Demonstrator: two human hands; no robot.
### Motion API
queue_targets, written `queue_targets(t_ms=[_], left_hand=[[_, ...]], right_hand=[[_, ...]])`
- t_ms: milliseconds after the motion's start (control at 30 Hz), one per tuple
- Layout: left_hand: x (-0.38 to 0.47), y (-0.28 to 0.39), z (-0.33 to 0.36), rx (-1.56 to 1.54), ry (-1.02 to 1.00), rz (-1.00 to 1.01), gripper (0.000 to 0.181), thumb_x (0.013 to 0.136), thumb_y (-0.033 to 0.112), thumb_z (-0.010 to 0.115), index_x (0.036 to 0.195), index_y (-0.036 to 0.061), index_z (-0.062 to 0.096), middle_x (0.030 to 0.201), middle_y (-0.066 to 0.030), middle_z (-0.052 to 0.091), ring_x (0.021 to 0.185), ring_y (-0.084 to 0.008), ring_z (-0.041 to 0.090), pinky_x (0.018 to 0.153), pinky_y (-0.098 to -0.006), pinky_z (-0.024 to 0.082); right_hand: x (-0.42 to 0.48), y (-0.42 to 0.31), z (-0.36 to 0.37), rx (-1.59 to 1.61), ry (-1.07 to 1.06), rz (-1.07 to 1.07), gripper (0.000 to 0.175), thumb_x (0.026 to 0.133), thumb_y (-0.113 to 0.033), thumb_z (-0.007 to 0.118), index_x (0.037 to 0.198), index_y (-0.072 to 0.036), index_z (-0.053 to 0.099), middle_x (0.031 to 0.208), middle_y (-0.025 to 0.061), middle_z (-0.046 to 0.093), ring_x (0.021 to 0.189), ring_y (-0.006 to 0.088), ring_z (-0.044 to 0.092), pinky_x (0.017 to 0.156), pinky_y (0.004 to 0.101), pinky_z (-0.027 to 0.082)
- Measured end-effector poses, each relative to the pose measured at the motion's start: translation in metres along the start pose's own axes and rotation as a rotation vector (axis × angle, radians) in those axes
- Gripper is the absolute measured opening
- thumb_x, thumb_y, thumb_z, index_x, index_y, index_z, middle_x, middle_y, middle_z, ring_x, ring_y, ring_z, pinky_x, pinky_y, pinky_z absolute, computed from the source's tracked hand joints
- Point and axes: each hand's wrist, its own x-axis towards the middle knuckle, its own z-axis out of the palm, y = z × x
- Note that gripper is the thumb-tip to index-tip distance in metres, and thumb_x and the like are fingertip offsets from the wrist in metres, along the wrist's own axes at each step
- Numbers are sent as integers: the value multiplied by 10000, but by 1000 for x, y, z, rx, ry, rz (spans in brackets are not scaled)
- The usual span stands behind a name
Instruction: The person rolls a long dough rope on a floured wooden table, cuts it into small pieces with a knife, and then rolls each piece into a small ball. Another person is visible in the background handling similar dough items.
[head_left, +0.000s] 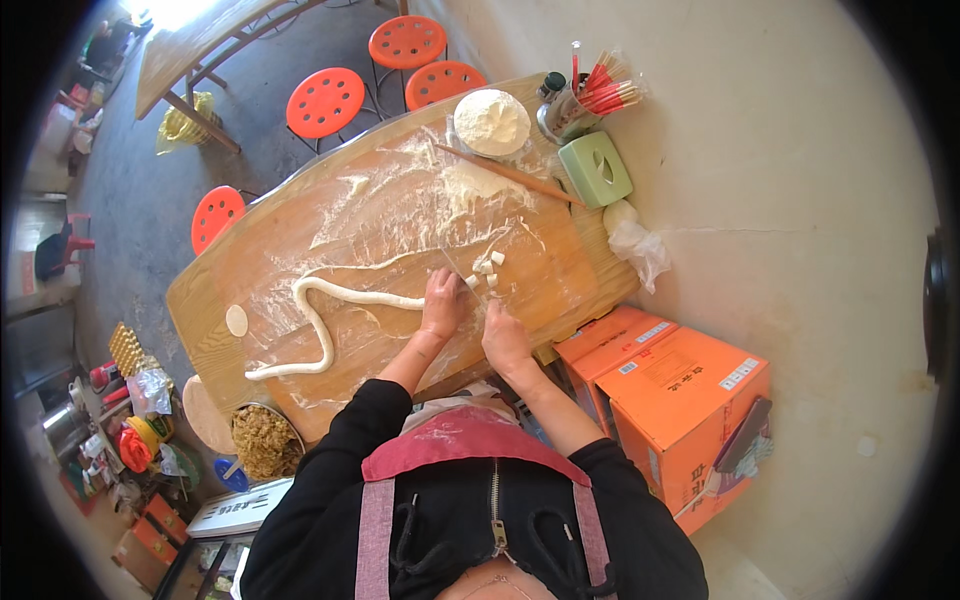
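Note:
A long rope of dough (319, 330) winds in an S across a floured wooden board (390, 247). My left hand (442, 304) holds the rope near its right end. In my right hand (506, 335) is a knife (463, 271), its thin blade standing across the dough just right of my left fingers. Several small cut dough pieces (493, 264) lie scattered beyond the blade. Loose flour whitens much of the board. One flat round dough wrapper (237, 320) rests at the left end of the table.
Along the far side are a bowl of flour (492, 122), a rolling pin (510, 174), a green tissue box (596, 169) and a chopstick holder (566, 116). A bowl of filling (266, 442) stands at lower left. Orange cartons (682, 382) are stacked by my right side, and red stools (325, 103) beyond the table.

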Motion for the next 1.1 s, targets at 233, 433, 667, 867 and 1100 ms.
queue_targets(t_ms=[233, 433, 667, 867, 1100], left_hand=[[-5, -1, -19, 2, -72, -102, 246, 781, 40, 773, 1001, 19, 664, 1028, -175, 643, 1037, -406, 599, 931, -487, 498], [-3, -7, -24, 6, -91, -247, 241, 784, 64, 801, 993, 13, 691, 1022, -171, 681, 1038, -388, 633, 918, -484, 513], [-7, -7, -26, 22, -48, -211, 231, 789, 100, 805, 978, 25, 696, 997, -180, 684, 1014, -386, 645, 887, -486, 517], [2, 0, -28, 151, -128, -340, 197, 778, 96, 803, 901, 32, 663, 985, -173, 657, 985, -385, 611, 851, -481, 493], [9, 8, -7, 94, -80, -67, 193, 769, 37, 742, 923, 41, 625, 996, -165, 615, 1030, -394, 575, 894, -493, 462]], right_hand=[[26, 32, 23, 229, 36, 1, 169, 1014, -135, 540, 1091, 14, 563, 890, 300, 706, 854, 519, 691, 731, 601, 537], [9, -6, -13, 187, 28, -112, 136, 1031, -126, 511, 1044, 3, 553, 890, 306, 707, 867, 502, 701, 762, 594, 545], [13, 4, 19, 60, -66, -100, 135, 1010, -94, 491, 1098, -9, 549, 899, 311, 700, 856, 516, 689, 743, 600, 546], [38, 27, 9, 334, 124, -12, 207, 1048, -171, 561, 1055, 30, 612, 841, 319, 688, 822, 526, 676, 713, 593, 521], [10, 4, -9, 142, 29, -21, 201, 1036, -142, 524, 1160, 11, 567, 883, 309, 708, 856, 509, 695, 751, 584, 550]])
